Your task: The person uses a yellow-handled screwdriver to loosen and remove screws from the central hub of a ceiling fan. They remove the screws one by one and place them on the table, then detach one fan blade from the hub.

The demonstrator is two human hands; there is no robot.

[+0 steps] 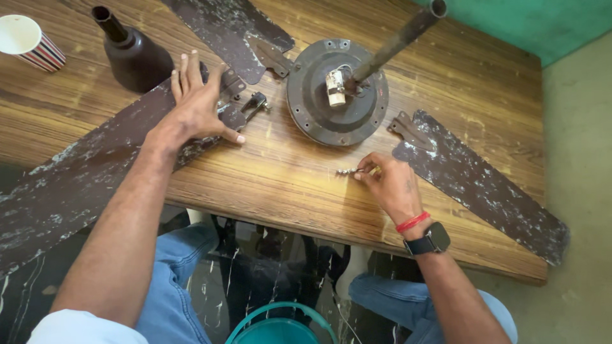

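A wood-grain counter [299, 185] is filling most of the view, daylight lying softly across it. A green wall [542, 22] is showing at the top right, a pale floor [580, 191] running alongside. Dark veined flooring [268, 267] is showing beneath, where a teal bucket [280, 322] is sitting.

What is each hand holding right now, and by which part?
Right hand pinches small screws by one end. Left hand holds nothing, pressing flat on a fan blade.

The paper cup [25, 39] and teal bucket [280, 326] are cut off by edges.
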